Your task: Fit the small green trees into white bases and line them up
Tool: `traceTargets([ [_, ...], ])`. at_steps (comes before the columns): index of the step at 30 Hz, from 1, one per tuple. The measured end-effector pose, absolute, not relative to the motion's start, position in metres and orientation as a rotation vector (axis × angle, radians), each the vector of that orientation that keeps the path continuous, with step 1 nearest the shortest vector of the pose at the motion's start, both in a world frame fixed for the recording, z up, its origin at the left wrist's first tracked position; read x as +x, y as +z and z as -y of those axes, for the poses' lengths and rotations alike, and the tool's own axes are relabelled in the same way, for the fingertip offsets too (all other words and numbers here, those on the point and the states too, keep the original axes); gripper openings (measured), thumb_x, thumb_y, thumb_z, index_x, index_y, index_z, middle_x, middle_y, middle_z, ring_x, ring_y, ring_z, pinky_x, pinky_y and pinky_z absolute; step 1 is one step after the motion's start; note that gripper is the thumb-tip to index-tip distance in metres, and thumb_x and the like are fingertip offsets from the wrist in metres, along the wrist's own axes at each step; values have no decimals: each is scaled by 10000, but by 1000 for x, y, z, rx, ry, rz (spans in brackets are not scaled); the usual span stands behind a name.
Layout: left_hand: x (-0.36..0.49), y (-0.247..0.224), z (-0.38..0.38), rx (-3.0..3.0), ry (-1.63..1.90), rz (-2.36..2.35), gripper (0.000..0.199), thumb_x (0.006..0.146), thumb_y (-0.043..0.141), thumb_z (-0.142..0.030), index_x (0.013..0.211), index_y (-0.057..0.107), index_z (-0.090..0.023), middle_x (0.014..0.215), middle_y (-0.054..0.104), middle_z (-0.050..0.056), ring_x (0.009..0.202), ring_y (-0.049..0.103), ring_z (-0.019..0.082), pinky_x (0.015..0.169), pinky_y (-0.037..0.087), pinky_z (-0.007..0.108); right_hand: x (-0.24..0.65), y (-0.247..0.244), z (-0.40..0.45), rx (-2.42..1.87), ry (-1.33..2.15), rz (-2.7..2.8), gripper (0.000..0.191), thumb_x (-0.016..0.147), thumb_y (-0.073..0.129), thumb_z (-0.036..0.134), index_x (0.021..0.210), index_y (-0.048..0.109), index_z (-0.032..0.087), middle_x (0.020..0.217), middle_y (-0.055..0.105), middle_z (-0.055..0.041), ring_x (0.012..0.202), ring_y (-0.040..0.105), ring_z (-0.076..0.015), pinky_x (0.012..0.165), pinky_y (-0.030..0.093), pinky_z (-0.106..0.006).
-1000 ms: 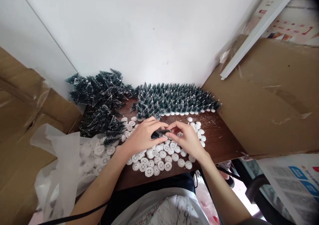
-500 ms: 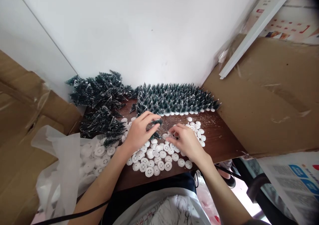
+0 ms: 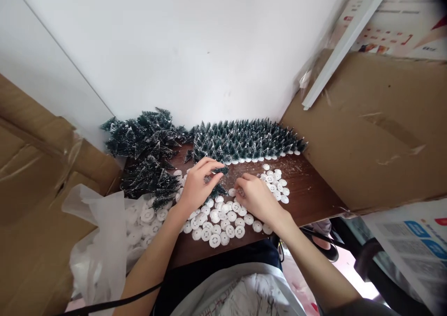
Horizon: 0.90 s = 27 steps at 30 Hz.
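Observation:
Between the thumb and fingers of my left hand [image 3: 200, 183] is a small green bottle-brush tree [image 3: 220, 170] with white-flecked tips. Just to the right, my right hand [image 3: 257, 195] is closed, its fingertips pinching a white disc [image 3: 240, 192] that is partly hidden. Another white disc [image 3: 232, 192] lies beside those fingertips. Below both hands spreads a loose layer of white round bases [image 3: 223, 220] with slotted centres. A further small tree [image 3: 217, 191] lies under my left hand, partly covered by it.
Upright trees on white bases [image 3: 244, 141] stand in packed rows against the white wall [image 3: 195, 50]. Loose trees [image 3: 150, 176] are heaped on the left, above a plastic bag of discs [image 3: 108, 232]. Cardboard boxes [image 3: 377, 134] flank the brown tabletop [image 3: 307, 181].
My right hand's fingers have drawn together, closing on a white disc. My left hand keeps its hold on the tree. The whole view has shifted slightly.

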<state>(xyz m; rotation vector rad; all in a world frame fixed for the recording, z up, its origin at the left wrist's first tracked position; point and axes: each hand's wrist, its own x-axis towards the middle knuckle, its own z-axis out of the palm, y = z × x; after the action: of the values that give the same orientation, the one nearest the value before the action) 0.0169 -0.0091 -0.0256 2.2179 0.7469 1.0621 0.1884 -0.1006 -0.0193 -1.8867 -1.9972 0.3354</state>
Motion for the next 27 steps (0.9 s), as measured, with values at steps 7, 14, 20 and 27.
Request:
traceTargets([
  [7, 17, -25, 5, 1971, 1149, -678, 143, 850, 655, -223, 981, 706, -199, 1012, 631, 59, 957, 648, 166, 836, 598, 318, 202, -31, 71, -1199, 808, 1290, 145, 792, 689, 290, 897, 641, 202, 829, 674, -22, 767, 630, -156, 745, 526, -322],
  [14, 16, -26, 2, 1848, 1219, -633, 105, 830, 683, -228, 926, 720, -208, 984, 632, 53, 933, 642, 160, 789, 606, 297, 201, -44, 58, -1081, 860, 1038, 248, 795, 701, 398, 983, 664, 240, 864, 693, -23, 798, 653, -163, 853, 535, -375],
  [20, 18, -23, 7, 1902, 1252, -589, 97, 838, 690, -236, 925, 724, -208, 983, 632, 56, 929, 640, 159, 778, 605, 288, 200, -50, 64, -984, 1016, 992, 252, 775, 751, 386, 994, 720, 265, 886, 723, -17, 815, 676, -165, 900, 537, -389],
  [27, 18, -18, 11, 1976, 1199, -634, 99, 851, 679, -240, 931, 728, -207, 979, 638, 66, 929, 647, 169, 781, 606, 299, 197, -48, 65, -957, 1055, 919, 240, 737, 787, 389, 935, 749, 260, 865, 739, -22, 806, 687, -171, 889, 551, -388],
])
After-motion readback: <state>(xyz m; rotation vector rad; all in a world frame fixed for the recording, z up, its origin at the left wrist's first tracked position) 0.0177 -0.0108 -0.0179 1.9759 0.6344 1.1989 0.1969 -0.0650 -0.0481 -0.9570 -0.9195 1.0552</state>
